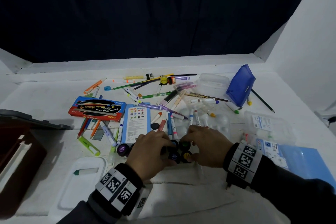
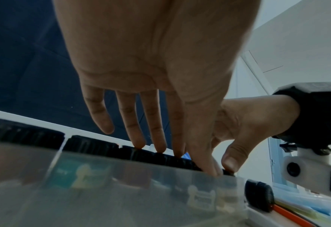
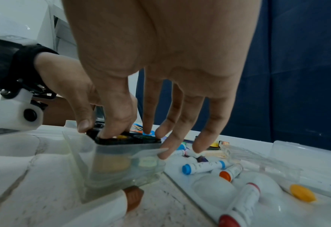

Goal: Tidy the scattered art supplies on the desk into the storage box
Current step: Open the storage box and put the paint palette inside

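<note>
Clear plastic forms the small paint case [image 3: 110,161] that both hands work over at the near edge of a white desk [image 1: 45,96]. Black-lidded poster paint pots [image 1: 185,155] stand packed inside it, lids level with its rim. The left hand [image 1: 151,154] reaches down with fingers straight, fingertips [image 2: 160,147] pressing on the lids, thumb at the case's edge. The right hand [image 1: 205,143] does the same from the other side: thumb and forefinger on the lids, the other fingers spread and straight beyond the case's far wall. Neither hand grips anything. One more paint pot [image 1: 123,149] stands just left of the case. Beyond the case, marker pens [image 1: 171,123], pencils [image 1: 127,86], a colour pencil box [image 1: 136,122] and a red and blue brush box [image 1: 96,108] lie scattered. A blue pouch [image 1: 240,85] stands far right of the case. The dark storage box [image 1: 16,149] sits open well to the case's left.
</note>
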A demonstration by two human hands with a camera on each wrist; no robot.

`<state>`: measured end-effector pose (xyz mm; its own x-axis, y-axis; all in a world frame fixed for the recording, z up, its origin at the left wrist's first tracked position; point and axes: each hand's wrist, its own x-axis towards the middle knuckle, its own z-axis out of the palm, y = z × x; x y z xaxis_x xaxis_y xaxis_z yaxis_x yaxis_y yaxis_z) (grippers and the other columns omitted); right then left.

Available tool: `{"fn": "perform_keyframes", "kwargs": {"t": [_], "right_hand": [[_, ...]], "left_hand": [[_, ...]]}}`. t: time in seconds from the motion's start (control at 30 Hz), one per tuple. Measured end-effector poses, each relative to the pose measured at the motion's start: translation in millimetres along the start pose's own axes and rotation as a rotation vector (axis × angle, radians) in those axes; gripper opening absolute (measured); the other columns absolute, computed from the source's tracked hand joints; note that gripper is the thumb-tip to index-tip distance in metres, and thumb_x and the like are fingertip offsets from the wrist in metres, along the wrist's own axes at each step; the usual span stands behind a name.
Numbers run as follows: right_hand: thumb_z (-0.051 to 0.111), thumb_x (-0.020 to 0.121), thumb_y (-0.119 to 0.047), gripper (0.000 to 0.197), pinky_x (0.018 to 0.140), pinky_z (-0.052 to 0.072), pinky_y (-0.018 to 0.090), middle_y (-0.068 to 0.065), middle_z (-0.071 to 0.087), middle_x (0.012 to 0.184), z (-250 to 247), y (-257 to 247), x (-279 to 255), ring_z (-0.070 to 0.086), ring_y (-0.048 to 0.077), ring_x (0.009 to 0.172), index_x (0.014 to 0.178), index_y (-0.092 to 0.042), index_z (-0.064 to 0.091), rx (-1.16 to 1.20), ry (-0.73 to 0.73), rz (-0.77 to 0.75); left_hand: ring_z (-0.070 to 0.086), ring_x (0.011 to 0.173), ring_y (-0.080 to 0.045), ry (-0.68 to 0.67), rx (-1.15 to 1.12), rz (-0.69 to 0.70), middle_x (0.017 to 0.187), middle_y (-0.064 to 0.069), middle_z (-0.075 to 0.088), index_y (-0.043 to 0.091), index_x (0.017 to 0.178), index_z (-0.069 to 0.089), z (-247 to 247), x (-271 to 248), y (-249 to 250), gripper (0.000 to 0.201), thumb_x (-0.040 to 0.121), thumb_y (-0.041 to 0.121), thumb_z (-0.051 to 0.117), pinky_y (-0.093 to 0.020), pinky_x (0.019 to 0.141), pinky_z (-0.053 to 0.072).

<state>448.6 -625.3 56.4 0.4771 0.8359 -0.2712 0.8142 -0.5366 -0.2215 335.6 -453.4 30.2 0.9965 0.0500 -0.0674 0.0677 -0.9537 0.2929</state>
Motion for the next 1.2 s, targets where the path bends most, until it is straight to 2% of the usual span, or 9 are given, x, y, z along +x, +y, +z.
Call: {"fn": "perform_keyframes", "kwargs": {"t": [0.13, 0.3, 0.47, 0.67, 0.77, 0.9, 1.0, 1.07, 1.2], "right_hand": [[0.066, 0.082, -0.043, 0.043, 0.081, 0.050, 0.036, -0.006, 0.049, 0.113, 0.8, -3.5, -1.4, 0.055, 0.017, 0.098, 0.122, -0.033, 0.056, -0.051, 0.003, -0.013], [0.067, 0.080, -0.046, 0.042, 0.080, 0.050, 0.036, -0.005, 0.050, 0.110, -2.9, -1.1, 0.7, 0.055, 0.017, 0.097, 0.119, -0.032, 0.057, -0.035, -0.013, -0.016], [0.070, 0.079, -0.049, 0.041, 0.076, 0.048, 0.031, -0.003, 0.054, 0.106, -13.0, -0.9, 14.3, 0.054, 0.016, 0.095, 0.113, -0.028, 0.061, -0.081, -0.098, -0.047], [0.068, 0.083, -0.049, 0.036, 0.078, 0.050, 0.029, -0.007, 0.061, 0.103, -27.1, 6.3, 39.9, 0.050, 0.007, 0.087, 0.112, -0.028, 0.066, -0.029, -0.093, -0.114], [0.064, 0.087, -0.045, 0.025, 0.078, 0.053, 0.032, -0.009, 0.065, 0.097, -33.7, 14.3, 58.4, 0.057, 0.007, 0.083, 0.106, -0.030, 0.067, 0.063, 0.078, -0.085], [0.060, 0.089, -0.037, 0.017, 0.080, 0.053, 0.034, -0.008, 0.067, 0.094, -47.5, 27.9, 90.1, 0.059, 0.010, 0.083, 0.101, -0.028, 0.068, 0.077, 0.270, -0.041], [0.057, 0.090, -0.034, 0.020, 0.083, 0.053, 0.035, -0.005, 0.065, 0.105, -58.0, 44.0, 118.4, 0.060, 0.014, 0.093, 0.105, -0.026, 0.066, 0.062, 0.306, 0.028], [0.056, 0.089, -0.031, 0.021, 0.083, 0.052, 0.036, -0.001, 0.063, 0.107, -65.0, 54.3, 139.6, 0.059, 0.019, 0.096, 0.105, -0.024, 0.067, 0.035, 0.293, 0.059], [0.054, 0.087, -0.029, 0.024, 0.086, 0.050, 0.035, 0.002, 0.058, 0.112, -70.6, 74.8, 183.7, 0.058, 0.023, 0.103, 0.109, -0.025, 0.063, -0.001, 0.232, 0.113]], "left_hand": [[0.045, 0.109, -0.007, -0.013, -0.018, 0.028, 0.122, 0.017, 0.052, 0.042, 0.130, 0.059, 1.1, 2.3, -3.0, 0.052, 0.081, 0.058, 0.069, -0.029, 0.091, 0.039], [0.049, 0.114, -0.006, -0.037, 0.011, 0.095, 0.125, 0.019, 0.055, 0.041, 0.133, 0.057, -4.2, 3.1, -11.9, 0.048, 0.089, 0.058, 0.059, -0.032, 0.094, 0.043], [0.056, 0.109, 0.000, -0.043, -0.172, 0.112, 0.121, 0.018, 0.065, 0.037, 0.126, 0.065, -9.9, 3.7, -28.8, 0.030, 0.096, 0.035, 0.060, -0.016, 0.090, 0.041], [0.058, 0.104, 0.011, -0.031, -0.408, 0.046, 0.117, 0.020, 0.066, 0.037, 0.127, 0.062, -22.6, 1.5, -47.5, 0.030, 0.098, 0.029, 0.059, -0.008, 0.085, 0.046], [0.061, 0.096, 0.003, 0.008, -0.374, 0.042, 0.112, 0.022, 0.063, 0.043, 0.125, 0.058, -37.9, 5.6, -62.3, 0.030, 0.097, 0.036, 0.059, -0.021, 0.082, 0.052], [0.059, 0.090, -0.001, 0.075, -0.300, 0.015, 0.103, 0.020, 0.060, 0.046, 0.125, 0.056, -66.6, 19.4, -81.5, 0.041, 0.088, 0.060, 0.047, -0.022, 0.078, 0.051], [0.056, 0.093, 0.002, 0.086, -0.240, 0.004, 0.104, 0.017, 0.058, 0.042, 0.131, 0.054, -80.6, 44.5, -100.0, 0.042, 0.091, 0.056, 0.050, -0.023, 0.081, 0.049], [0.055, 0.100, 0.002, 0.079, -0.220, -0.011, 0.115, 0.015, 0.058, 0.038, 0.136, 0.051, -86.3, 69.3, -111.3, 0.044, 0.094, 0.051, 0.055, -0.027, 0.088, 0.050], [0.050, 0.117, -0.008, 0.057, -0.208, -0.023, 0.136, 0.011, 0.051, 0.034, 0.141, 0.046, -87.9, 126.6, -123.0, 0.050, 0.094, 0.050, 0.055, -0.029, 0.097, 0.044]]}}
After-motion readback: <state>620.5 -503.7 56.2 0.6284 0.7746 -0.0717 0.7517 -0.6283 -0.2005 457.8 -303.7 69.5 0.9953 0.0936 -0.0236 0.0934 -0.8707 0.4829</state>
